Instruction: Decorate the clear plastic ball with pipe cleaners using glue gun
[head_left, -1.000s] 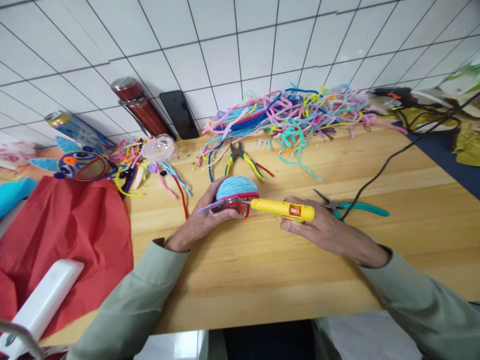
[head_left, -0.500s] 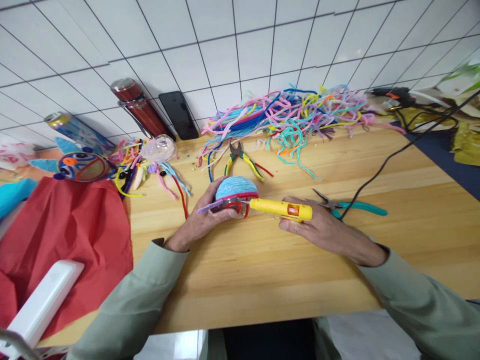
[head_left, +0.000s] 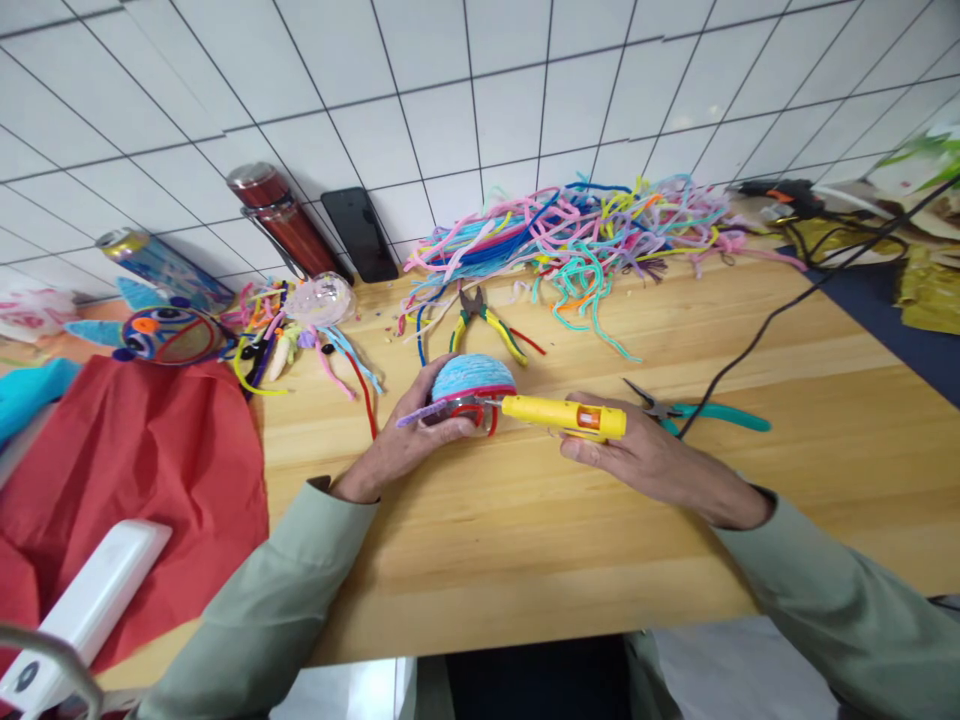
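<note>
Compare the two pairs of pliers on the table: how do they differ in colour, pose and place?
The yellow pliers have yellow and red handles; the teal pliers have plain teal handles. The yellow pliers lie behind the blue ball, handles spread wide toward the person, jaws toward the wall. The teal pliers lie flat beside the right hand, thin jaws pointing left, handles closer together. Both rest untouched on the wooden table.

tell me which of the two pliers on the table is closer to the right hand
The teal-handled pliers, lying just beyond the right hand. The yellow-handled pliers lie farther off, behind the blue ball.
</note>
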